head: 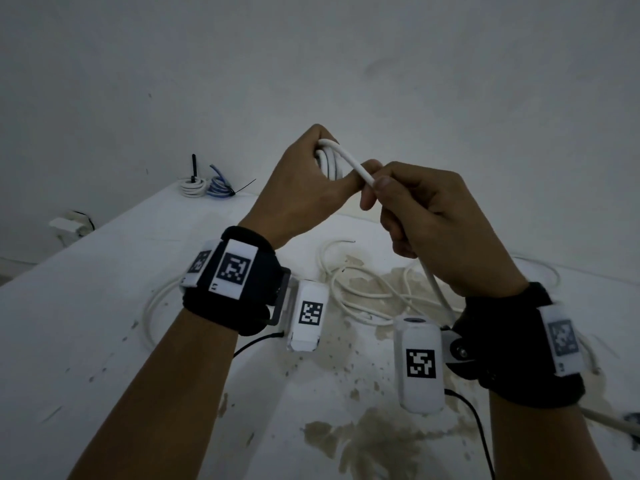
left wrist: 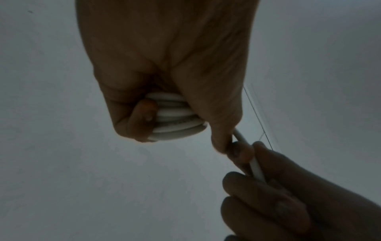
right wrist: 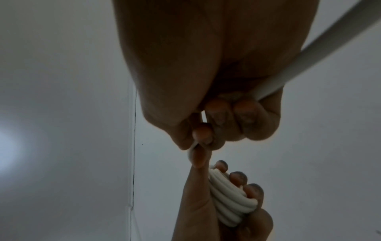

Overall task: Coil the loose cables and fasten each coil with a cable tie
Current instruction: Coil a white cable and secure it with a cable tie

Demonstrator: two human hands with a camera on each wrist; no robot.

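— Dim white walls, a stained white table (head: 104, 306). What is each hand doing?

— Left hand (head: 304, 188) is clenched around a small coil (head: 329, 164) of white cable, raised above the table; the wrist views show several turns stacked between its fingers (right wrist: 239, 177) and thumb. Right hand (head: 436, 220) pinches the running length of the same cable (head: 356, 168) just beside the left thumb, the rest trailing down past its wrist to the loose cables (head: 363, 289) on the table.

— How should the next turn go on?

— My judgement: let the cable slide through the right pinch, lay each turn beside the last at equal size, and keep the left grip firm so the stack cannot spring open.

— And finished work?

— Two tied coils (head: 204, 187) sit at the far corner, well apart.
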